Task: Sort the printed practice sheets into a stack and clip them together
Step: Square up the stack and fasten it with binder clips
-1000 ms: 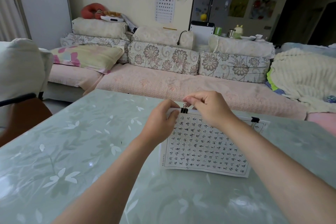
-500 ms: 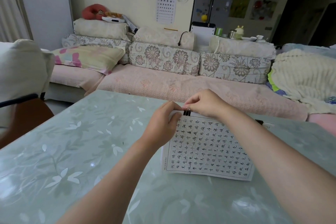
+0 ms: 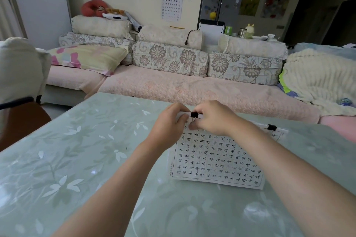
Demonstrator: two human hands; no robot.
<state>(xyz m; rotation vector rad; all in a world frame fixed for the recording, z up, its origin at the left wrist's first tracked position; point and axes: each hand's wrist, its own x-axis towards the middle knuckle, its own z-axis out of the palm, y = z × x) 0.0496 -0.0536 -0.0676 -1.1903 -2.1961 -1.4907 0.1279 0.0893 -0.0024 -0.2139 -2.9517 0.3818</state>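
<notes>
Printed white practice sheets (image 3: 215,159) lie stacked, far edge running crosswise — left hand (image 3: 167,127) grips it, right hand (image 3: 213,117) just beside pinches the small black binder clip (image 3: 194,114) seated there.

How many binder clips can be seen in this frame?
2. One clip sits on the sheets' far edge, between the left hand and right hand; the second clip is farther right along that edge. The hands may hide more.
</notes>
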